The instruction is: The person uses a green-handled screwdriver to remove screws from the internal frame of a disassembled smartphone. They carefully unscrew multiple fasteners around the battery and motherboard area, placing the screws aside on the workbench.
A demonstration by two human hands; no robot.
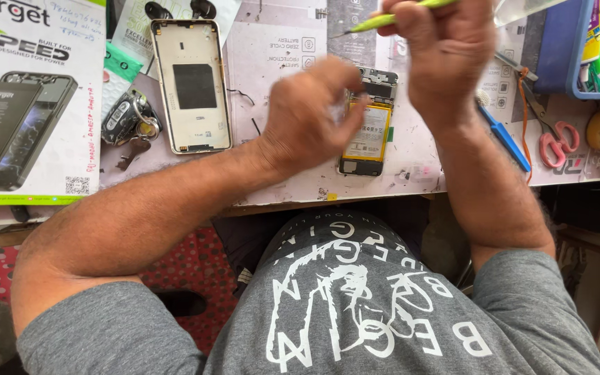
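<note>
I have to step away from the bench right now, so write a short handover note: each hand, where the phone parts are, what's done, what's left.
Left hand: curled, resting on the opened phone, steadying it.
Right hand: raised above the phone, gripping a yellow-green screwdriver.
Parts: phone lies open on the work mat, battery exposed. Its back cover lies to the left, beside the car keys.
Done: back cover off.
Left: the phone's inside is still being worked; cover not refitted.

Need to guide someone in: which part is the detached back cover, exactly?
On the worktable, look left of the left hand, beside the car keys. The back cover lies flat there: a pale shell with a dark rectangular patch inside, unlike the opened phone with its yellow battery.
</note>
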